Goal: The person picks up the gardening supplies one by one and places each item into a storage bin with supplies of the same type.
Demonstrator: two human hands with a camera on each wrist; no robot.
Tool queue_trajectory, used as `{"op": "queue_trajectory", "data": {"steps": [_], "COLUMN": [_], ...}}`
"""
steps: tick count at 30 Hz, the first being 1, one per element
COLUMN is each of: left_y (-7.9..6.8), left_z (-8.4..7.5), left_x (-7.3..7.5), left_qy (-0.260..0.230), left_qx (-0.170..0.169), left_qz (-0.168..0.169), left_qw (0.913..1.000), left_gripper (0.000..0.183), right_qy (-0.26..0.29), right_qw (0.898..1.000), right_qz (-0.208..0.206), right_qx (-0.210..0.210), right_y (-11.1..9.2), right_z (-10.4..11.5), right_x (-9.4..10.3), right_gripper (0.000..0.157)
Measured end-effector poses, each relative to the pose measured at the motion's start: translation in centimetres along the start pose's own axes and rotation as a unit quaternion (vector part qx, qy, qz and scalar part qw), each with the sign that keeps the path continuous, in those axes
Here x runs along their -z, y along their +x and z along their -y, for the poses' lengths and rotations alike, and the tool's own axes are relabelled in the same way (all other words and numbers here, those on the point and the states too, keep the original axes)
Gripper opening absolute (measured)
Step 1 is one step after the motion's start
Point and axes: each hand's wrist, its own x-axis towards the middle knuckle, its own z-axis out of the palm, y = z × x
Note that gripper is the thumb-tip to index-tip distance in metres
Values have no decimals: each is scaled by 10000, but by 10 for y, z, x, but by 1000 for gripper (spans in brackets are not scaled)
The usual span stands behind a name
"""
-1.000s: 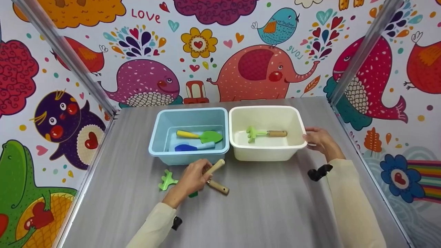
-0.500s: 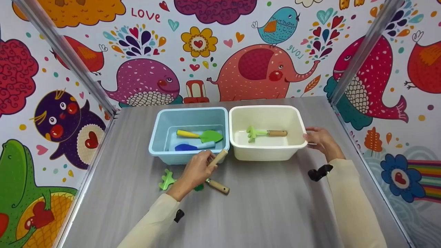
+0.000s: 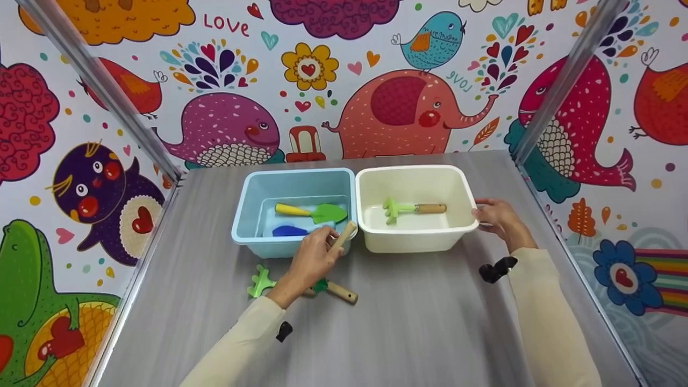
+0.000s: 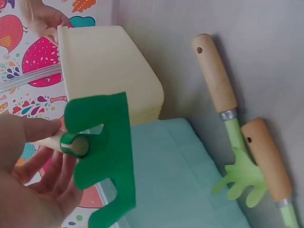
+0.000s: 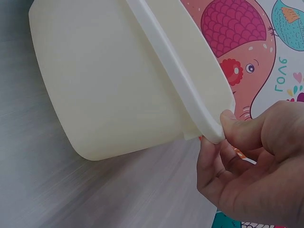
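Observation:
My left hand [image 3: 314,253] grips a small garden rake [image 4: 113,156] by its wooden handle. The rake's dark green toothed head faces the left wrist camera, in front of the tubs' walls. In the head view, the handle's end sticks up by the near right corner of the light blue tub [image 3: 271,246]. At the cream tub [image 3: 411,242], my right hand [image 3: 497,217] pinches the right rim between thumb and fingers; the right wrist view shows this closely. Below my left hand lie two light green tools with wooden handles, one a hand fork [image 3: 260,280], partly hidden by my wrist.
Inside the blue tub are a green trowel [image 3: 330,213] with a yellow handle and a blue shovel [image 3: 289,231]. A light green hand fork [image 3: 391,209] lies in the cream tub. Printed walls [image 3: 317,32] with metal corner posts [image 3: 559,80] enclose the grey table [image 3: 419,322].
My left hand has lifted the rake up and a little right, from over the loose tools to the blue tub's near rim. My right hand stays on the cream tub.

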Motion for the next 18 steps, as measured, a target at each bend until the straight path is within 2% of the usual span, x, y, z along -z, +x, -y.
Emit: {"op": "queue_trajectory", "data": {"steps": [6,10,18], "left_y": [16,28,44], "left_z": [-9,-14,-21], "left_x": [9,13,8], "left_qy": [-339,-732,-1105], "left_qx": [413,799,1160], "left_qz": [-75,82,426], "left_qw": [9985,9941,9862], "left_gripper": [23,24,26], "right_qy": [-69,-152,-75], "right_qw": [9999,9997,9999], "right_qz": [-30,-114,-101], "right_qx": [123,129,87], "right_y": [-1,-2,-2], "right_z": [-1,-1,0], "right_x": [0,1,0], "right_gripper": [62,66,67]}}
